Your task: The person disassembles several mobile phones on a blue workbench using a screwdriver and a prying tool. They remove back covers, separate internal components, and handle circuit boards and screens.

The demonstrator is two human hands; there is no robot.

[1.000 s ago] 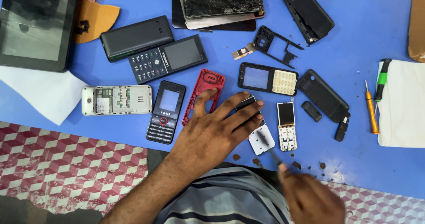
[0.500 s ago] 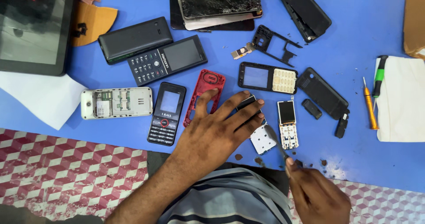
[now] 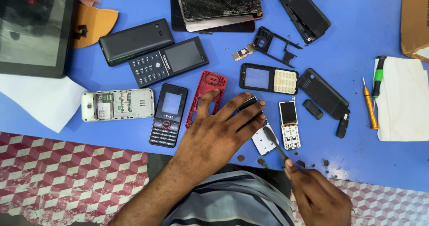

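The left hand (image 3: 214, 134) is lying flat with fingers spread wide, pressing down on a small dark phone part (image 3: 248, 104) and touching the red phone frame (image 3: 206, 96). The right hand (image 3: 319, 197) is closing around a screwdriver (image 3: 275, 143), its tip resting on the white circuit board (image 3: 263, 141) just beside the left fingertips. A bare board with display (image 3: 289, 124) is lying near, on the blue table (image 3: 357, 38). An orange screwdriver (image 3: 370, 103) is lying well apart.
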